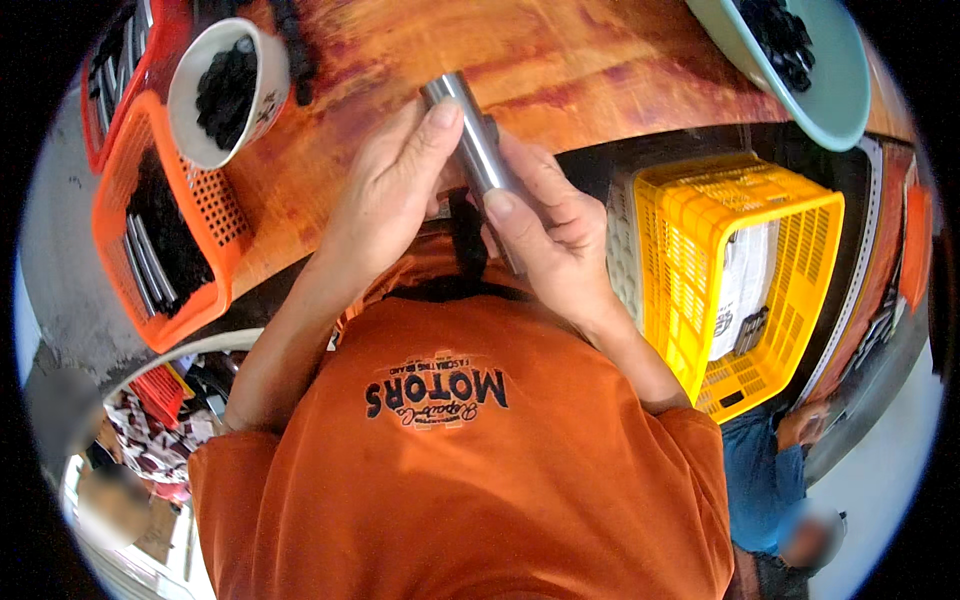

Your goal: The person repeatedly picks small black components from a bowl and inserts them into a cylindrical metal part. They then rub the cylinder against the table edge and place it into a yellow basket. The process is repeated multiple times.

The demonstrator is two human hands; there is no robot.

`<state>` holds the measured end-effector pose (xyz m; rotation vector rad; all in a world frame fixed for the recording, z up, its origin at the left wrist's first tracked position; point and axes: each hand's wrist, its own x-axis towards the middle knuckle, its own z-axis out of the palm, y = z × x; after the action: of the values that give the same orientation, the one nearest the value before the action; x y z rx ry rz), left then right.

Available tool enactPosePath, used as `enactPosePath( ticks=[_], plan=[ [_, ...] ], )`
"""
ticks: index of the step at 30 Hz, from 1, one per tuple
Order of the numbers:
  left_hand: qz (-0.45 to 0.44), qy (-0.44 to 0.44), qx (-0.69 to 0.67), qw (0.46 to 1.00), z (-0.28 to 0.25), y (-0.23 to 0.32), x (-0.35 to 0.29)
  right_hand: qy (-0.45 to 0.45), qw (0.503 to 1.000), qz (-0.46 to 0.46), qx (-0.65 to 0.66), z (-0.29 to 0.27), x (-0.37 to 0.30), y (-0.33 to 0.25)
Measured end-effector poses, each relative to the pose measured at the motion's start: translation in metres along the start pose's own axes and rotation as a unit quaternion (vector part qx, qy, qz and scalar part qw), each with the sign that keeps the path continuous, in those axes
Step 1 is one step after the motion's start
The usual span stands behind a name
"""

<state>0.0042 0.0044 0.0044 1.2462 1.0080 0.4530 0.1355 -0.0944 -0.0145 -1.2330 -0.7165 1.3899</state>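
Observation:
A shiny silver metal tube (478, 148) is held at a slant in front of my chest, near the table's edge. My left hand (392, 190) grips its upper end, thumb lying along the metal. Lower down, my right hand (552, 222) closes round the tube with the thumb pressed on its side. A small black piece (490, 127) shows at the tube's far side by my right fingers; whether it is fixed to the tube I cannot tell. The fingers under the tube are partly hidden.
On the wooden table (600, 60), a white bowl (272, 85) of black parts stands left, near an orange basket (215, 200) with tubes and a red basket (150, 65). A pale blue bowl (840, 110) stands far right. A yellow crate (700, 300) is at right; people are behind.

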Motion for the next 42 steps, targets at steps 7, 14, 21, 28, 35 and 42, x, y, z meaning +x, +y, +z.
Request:
enactPosePath(
  ticks=[7, 14, 21, 28, 35, 42],
  plan=[
    [-0.029, -0.011, 0.068, 0.997, 0.029, -0.003, 0.027, 0.058, 0.973, 0.093, 0.203, -0.027, -0.006, 0.009],
    [-0.041, -0.01, 0.11, 0.993, 0.044, -0.009, 0.042, 0.145, 0.987, 0.043, 0.057, -0.03, -0.007, 0.028],
    [-0.095, -0.006, 0.139, 0.986, 0.047, 0.002, 0.037, 0.003, 0.99, 0.121, -0.073, -0.04, 0.002, 0.024],
    [0.128, 0.067, 0.415, 0.898, 0.029, 0.007, 0.064, 0.025, 0.984, 0.059, -0.164, -0.042, 0.005, 0.029],
    [0.326, 0.097, 0.48, 0.808, 0.05, -0.017, 0.117, -0.011, 0.977, 0.098, -0.189, -0.047, 0.007, 0.021],
    [0.313, 0.069, 0.467, 0.824, 0.054, -0.023, 0.119, -0.053, 0.971, 0.148, -0.178, -0.05, 0.011, 0.017]
  ],
)
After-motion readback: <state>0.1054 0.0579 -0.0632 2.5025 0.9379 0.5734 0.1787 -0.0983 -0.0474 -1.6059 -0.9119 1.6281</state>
